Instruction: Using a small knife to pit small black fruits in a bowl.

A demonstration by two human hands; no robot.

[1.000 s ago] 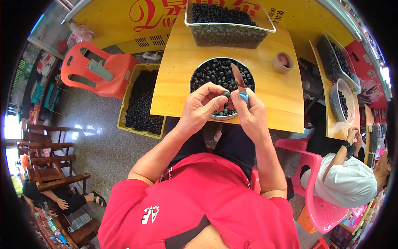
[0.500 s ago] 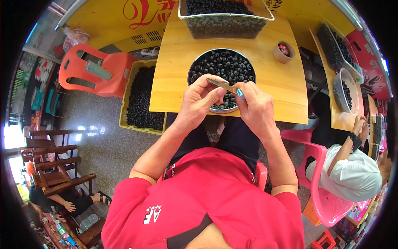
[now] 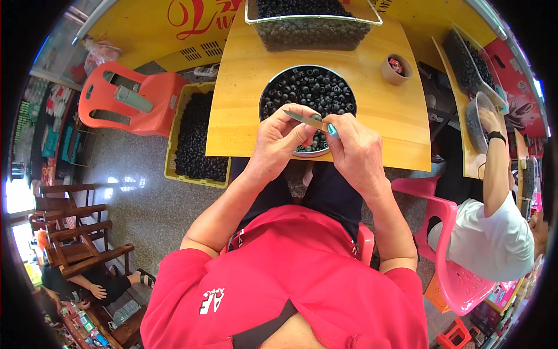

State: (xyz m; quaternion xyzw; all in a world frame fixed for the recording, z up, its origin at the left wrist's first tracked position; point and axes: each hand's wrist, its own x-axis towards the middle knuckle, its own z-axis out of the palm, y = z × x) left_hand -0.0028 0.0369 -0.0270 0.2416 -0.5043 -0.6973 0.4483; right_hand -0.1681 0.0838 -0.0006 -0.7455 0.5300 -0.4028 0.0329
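Note:
My right hand (image 3: 356,142) is closed round the blue-green handle of a small knife (image 3: 303,119), its blade pointing left across my left fingertips. My left hand (image 3: 280,136) is pinched on a small dark round piece (image 3: 316,117), mostly hidden by fingers and blade. Both hands are close together over the near side of a round metal tin (image 3: 263,96). Inside it lie many small black round pieces (image 3: 314,87), some with pale hollow middles.
A clear bin (image 3: 308,35) of black pieces stands at the far end of the wooden table (image 3: 401,128), near a small cup (image 3: 397,70). On the left are a yellow crate (image 3: 174,131) and an orange chair (image 3: 157,96). A co-worker (image 3: 488,238) sits at the right.
My hands stay in nearly the same place; a dark round piece now shows between my fingers beside the blade. The co-worker's hand has reached forward into a white bowl.

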